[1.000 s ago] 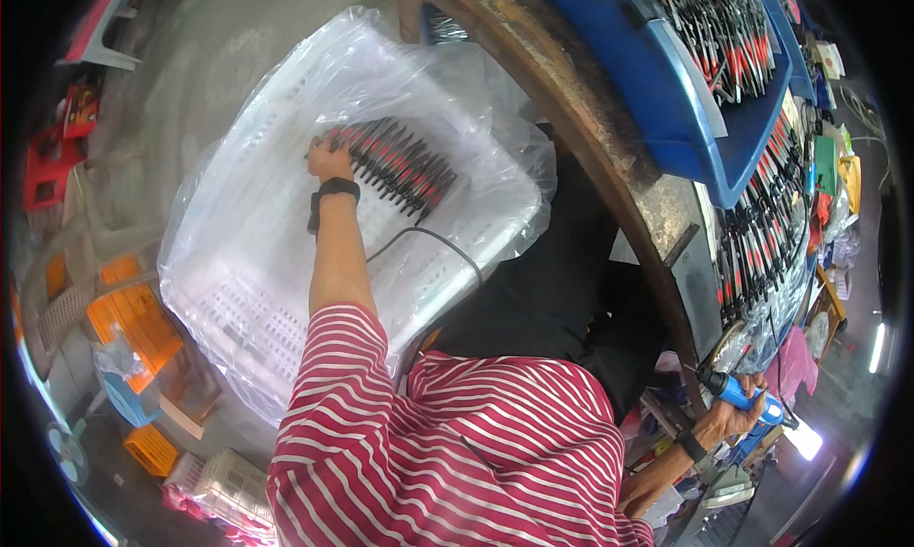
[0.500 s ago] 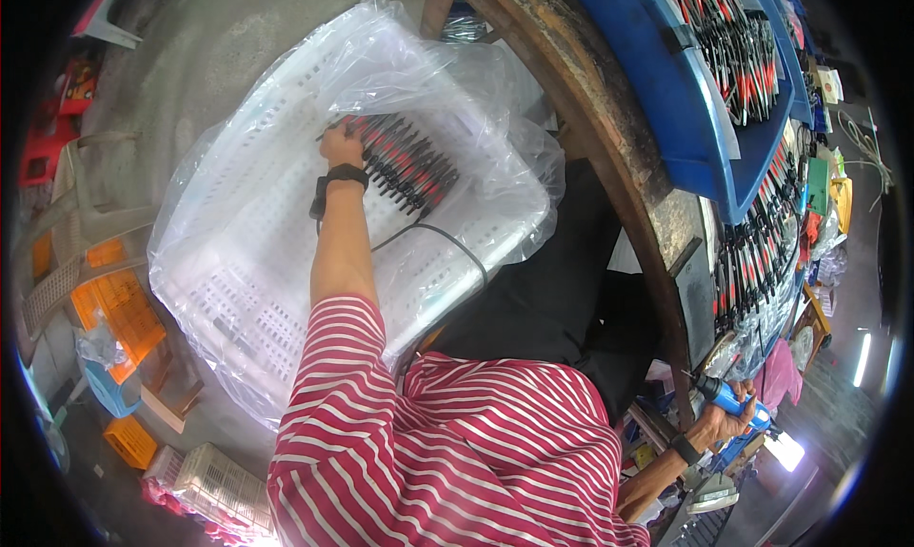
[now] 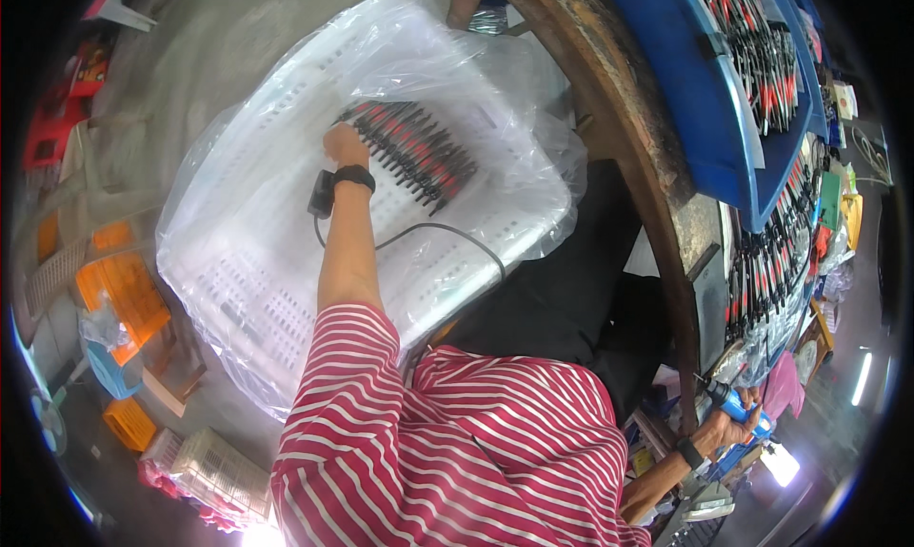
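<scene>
Your left hand [image 3: 345, 145] rests on a row of red-and-black pliers [image 3: 411, 153] inside a white crate [image 3: 286, 290] lined with clear plastic; your right hand [image 3: 731, 427] closes its grip around a blue tool [image 3: 728, 400].

A large white perforated crate [image 3: 286, 290], lined with a clear plastic bag [image 3: 514, 80], is standing on the concrete floor [image 3: 181, 61] at centre left. A row of red-and-black pliers [image 3: 414, 152] is lying on its far part. To the right, a curved wooden bench [image 3: 628, 138] is carrying blue trays [image 3: 709, 109] filled with more pliers [image 3: 752, 42].
</scene>
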`<state>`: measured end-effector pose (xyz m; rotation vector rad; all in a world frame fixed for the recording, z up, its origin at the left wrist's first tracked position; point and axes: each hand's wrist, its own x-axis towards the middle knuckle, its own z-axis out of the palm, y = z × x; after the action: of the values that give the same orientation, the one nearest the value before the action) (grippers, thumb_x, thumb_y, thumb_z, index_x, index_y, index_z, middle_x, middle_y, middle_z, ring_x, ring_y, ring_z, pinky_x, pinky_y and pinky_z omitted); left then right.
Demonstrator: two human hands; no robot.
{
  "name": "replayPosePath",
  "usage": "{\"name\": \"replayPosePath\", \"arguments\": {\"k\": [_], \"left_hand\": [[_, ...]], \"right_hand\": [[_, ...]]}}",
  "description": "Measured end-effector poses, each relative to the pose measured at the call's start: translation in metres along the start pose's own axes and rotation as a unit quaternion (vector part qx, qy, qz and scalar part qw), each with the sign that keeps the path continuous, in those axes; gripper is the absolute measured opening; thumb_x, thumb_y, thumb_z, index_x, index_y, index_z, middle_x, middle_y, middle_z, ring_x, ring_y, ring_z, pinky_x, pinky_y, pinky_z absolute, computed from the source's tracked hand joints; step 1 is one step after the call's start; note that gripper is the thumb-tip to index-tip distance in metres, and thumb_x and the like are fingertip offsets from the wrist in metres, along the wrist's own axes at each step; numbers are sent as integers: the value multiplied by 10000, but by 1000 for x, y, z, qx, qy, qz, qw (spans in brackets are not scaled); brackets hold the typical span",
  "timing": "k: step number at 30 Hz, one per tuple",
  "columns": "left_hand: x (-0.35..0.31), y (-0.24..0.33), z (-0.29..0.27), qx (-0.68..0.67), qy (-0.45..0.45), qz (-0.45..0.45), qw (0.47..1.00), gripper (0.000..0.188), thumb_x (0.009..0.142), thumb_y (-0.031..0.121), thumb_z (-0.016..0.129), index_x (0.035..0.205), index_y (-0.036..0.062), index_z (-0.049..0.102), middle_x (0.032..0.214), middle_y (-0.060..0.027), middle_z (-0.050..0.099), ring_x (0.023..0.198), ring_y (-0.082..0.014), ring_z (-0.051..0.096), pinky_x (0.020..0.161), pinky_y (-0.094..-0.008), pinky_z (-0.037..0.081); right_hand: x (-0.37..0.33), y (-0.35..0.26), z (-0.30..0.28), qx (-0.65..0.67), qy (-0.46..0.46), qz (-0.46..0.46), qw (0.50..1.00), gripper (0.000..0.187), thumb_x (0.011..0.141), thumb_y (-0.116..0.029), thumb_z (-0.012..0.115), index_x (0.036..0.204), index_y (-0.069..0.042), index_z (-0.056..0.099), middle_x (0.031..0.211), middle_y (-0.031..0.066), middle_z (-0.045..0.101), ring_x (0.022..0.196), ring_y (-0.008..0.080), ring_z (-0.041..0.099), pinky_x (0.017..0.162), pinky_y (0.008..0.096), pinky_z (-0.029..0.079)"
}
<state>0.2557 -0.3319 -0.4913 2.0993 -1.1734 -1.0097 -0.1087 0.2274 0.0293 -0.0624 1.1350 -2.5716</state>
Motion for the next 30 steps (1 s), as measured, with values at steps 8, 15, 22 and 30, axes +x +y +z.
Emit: {"name": "replayPosePath", "arguments": {"k": [8,15,22,30], "left_hand": [[-17,28,-10,-212,98,-40,971,326,728,70,460,965,-111,589,975,-264,608,711,-340,630,662,-390,504],[11,6,-2,-223,77,-32,971,271,768,94,499,953,-95,558,889,-227,608,698,-317,610,568,-372,490],[-30,61,-39,-358,-10,-171,918,53,733,-49,559,777,-22,546,684,-159,566,516,-210,545,425,-344,442],[6,0,-28,-95,-30,161,982,40,729,-76,572,712,-40,577,681,-140,585,564,-193,561,471,-285,454]], "right_hand": [[4,3,2,-15,-4,-7,1000,184,799,21,566,896,-5,411,813,75,408,665,138,416,670,289,383],[6,4,1,-25,-3,1,1000,159,814,17,550,886,-5,411,809,71,402,672,137,412,662,288,379],[5,6,2,-18,24,-10,1000,164,808,15,560,900,8,425,820,82,412,676,138,415,678,297,389],[9,3,-3,-29,9,-3,1000,168,806,15,565,905,16,429,832,95,423,671,138,418,676,297,390]]}}
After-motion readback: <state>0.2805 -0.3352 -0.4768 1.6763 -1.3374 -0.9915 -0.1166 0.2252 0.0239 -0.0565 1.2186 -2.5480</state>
